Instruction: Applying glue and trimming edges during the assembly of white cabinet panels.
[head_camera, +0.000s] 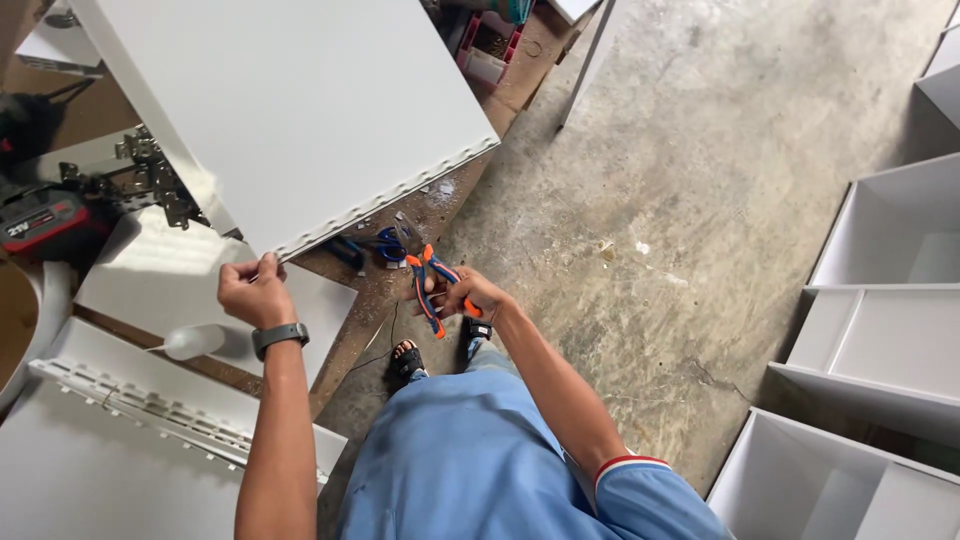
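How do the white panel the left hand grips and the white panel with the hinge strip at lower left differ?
The held panel is raised and tilted, with the left hand gripping its lower corner; the lower-left panel lies flat, untouched. The held panel's near edge is scalloped, while the lower-left panel carries a long white hinge strip. The right hand holds orange-handled pliers. Both panels are plain white.

Large flat white laminate panel; below its corner, orange-and-blue-handled metal pliers. Left of the panel, a red-and-black power tool. Mottled grey concrete floor to its right; light blue shirt beneath.
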